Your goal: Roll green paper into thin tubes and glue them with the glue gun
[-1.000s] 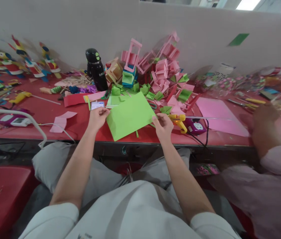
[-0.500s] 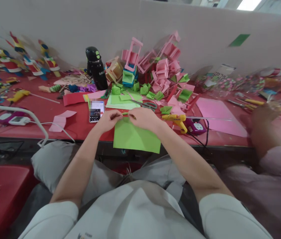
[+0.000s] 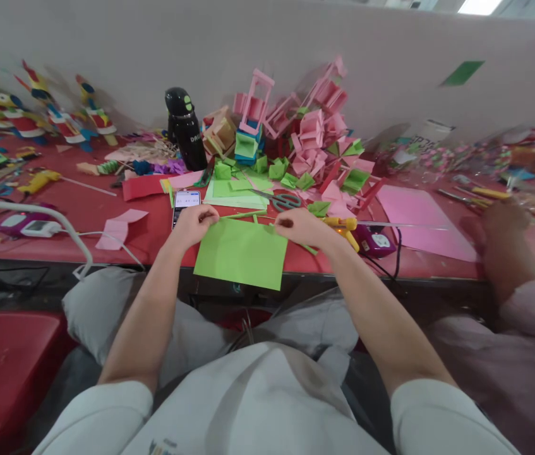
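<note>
A flat sheet of light green paper point(image 3: 241, 253) overhangs the table's front edge. My left hand point(image 3: 196, 224) is closed in a pinch at its upper left corner, partly over a phone point(image 3: 186, 200). At the upper right corner my right hand point(image 3: 299, 227) pinches the same sheet with curled fingers. Narrow green paper strips point(image 3: 243, 214) lie just beyond the sheet, between my hands. Scissors point(image 3: 285, 201) rest behind my right hand. A yellow glue gun point(image 3: 343, 224) lies right of that hand, partly hidden by it.
Pink and green folded paper pieces point(image 3: 312, 129) are heaped against the wall, beside a black bottle point(image 3: 186, 133). A purple box point(image 3: 375, 241) with a cable and a pink sheet point(image 3: 426, 221) are at right. Another person's arm point(image 3: 508, 246) reaches in there. A white curved bar point(image 3: 54, 218) crosses the left.
The green sheet has shifted left and turned slightly. My hands have moved apart to its upper corners, uncovering green strips behind it. My left hand now covers part of the phone.
</note>
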A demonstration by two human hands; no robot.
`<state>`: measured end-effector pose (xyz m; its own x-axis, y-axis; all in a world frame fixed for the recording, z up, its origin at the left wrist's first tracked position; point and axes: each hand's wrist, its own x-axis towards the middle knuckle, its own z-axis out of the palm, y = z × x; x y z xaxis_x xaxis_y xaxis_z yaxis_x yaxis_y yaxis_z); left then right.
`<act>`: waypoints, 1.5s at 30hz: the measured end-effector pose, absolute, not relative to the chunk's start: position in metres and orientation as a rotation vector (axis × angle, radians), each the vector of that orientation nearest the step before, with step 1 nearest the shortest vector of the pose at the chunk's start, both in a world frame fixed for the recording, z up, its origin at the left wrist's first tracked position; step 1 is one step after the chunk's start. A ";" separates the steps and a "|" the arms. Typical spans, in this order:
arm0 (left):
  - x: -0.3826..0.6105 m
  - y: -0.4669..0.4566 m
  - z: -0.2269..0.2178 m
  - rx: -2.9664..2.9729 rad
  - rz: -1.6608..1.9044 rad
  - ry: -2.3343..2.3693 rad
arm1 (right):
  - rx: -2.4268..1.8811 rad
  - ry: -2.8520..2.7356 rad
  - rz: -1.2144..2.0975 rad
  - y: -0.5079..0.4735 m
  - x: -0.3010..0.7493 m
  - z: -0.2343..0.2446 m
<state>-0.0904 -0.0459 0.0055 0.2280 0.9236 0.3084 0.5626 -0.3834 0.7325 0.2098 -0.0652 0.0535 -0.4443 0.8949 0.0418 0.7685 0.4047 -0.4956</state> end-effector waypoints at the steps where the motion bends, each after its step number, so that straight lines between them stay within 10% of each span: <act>1: -0.094 -0.046 0.007 2.027 1.017 1.379 | -1.451 -2.342 0.602 -0.067 0.219 0.052; 45: -0.067 -0.068 0.016 2.135 0.992 1.191 | -1.096 -1.911 0.338 -0.098 0.204 0.055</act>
<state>-0.0670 -0.0683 0.0155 0.3523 0.8667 0.3533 0.5038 -0.4937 0.7088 0.2040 -0.0981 0.0553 -0.2216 0.7993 0.5585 0.5591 0.5734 -0.5988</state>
